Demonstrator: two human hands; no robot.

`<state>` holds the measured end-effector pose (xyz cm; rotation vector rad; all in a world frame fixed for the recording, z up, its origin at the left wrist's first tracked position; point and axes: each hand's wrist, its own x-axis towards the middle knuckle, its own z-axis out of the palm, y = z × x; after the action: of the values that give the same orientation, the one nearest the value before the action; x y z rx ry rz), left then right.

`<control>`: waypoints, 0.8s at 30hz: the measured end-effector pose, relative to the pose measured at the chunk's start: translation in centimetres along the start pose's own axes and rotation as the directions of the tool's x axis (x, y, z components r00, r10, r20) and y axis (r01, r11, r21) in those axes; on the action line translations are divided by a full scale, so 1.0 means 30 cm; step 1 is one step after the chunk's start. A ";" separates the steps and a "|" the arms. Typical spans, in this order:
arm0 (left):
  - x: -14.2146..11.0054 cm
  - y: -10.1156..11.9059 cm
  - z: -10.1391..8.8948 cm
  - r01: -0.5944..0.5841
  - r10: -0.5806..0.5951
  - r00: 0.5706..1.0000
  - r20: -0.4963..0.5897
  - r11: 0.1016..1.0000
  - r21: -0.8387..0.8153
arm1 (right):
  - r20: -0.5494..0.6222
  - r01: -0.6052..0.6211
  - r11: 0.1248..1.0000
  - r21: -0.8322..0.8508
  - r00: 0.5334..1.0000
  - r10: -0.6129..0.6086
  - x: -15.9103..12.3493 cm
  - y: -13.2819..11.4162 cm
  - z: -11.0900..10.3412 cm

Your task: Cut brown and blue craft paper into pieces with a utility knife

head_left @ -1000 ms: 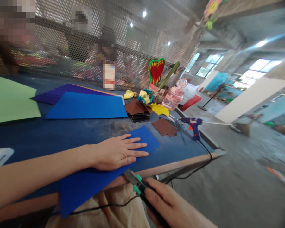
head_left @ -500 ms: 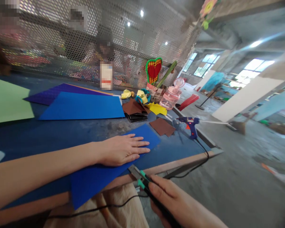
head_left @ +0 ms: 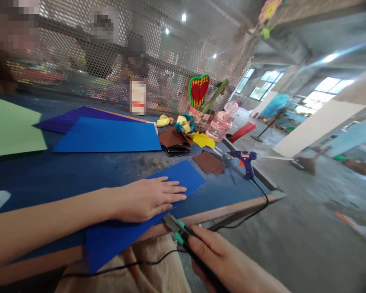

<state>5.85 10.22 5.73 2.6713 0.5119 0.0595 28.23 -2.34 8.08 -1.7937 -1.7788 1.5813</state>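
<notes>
My left hand [head_left: 146, 198] lies flat, fingers stretched out, pressing a blue paper sheet [head_left: 183, 179] onto the dark blue table [head_left: 64, 175]. The sheet hangs partly over the table's near wooden edge. My right hand [head_left: 222, 260] is closed round a black and green utility knife [head_left: 178, 232], whose tip sits at the sheet's near edge, just below my left fingertips.
A blue glue gun [head_left: 245, 160] with a black cord lies near the table's right edge. Brown paper pieces [head_left: 209, 162], yellow scraps [head_left: 203, 139], a pink bottle [head_left: 220, 124], larger blue [head_left: 110, 136], purple and green sheets lie farther back. A perforated metal screen [head_left: 171, 53] stands behind, people beyond it.
My left hand drew back slightly along the blue sheet, and the sheet shifted a little. The knife stays at the sheet's near edge.
</notes>
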 end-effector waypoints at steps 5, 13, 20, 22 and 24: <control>-0.023 -0.016 0.012 -0.001 0.001 1.000 0.003 1.000 -0.007 | 0.080 -0.063 0.998 0.031 0.995 0.060 0.002 -0.003 -0.004; -0.021 -0.022 0.016 -0.016 0.016 1.000 -0.020 1.000 0.011 | 0.046 -0.031 0.999 0.031 0.999 0.030 -0.010 -0.001 0.014; -0.028 -0.015 0.019 -0.022 0.023 0.999 -0.045 0.999 0.039 | 0.104 -0.070 0.995 0.069 0.993 0.063 -0.010 -0.002 0.007; -0.029 -0.014 0.019 -0.015 0.017 0.999 -0.045 0.999 0.044 | 0.115 -0.096 0.992 0.084 0.990 0.086 -0.007 0.001 0.004; -0.028 -0.013 0.021 -0.010 0.012 0.999 -0.040 0.999 0.050 | 0.125 -0.116 0.989 0.097 0.987 0.103 -0.006 0.004 0.002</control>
<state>5.00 9.99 5.05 2.7266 0.5176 0.1050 28.31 -2.53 8.07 -1.8120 -1.6369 1.8243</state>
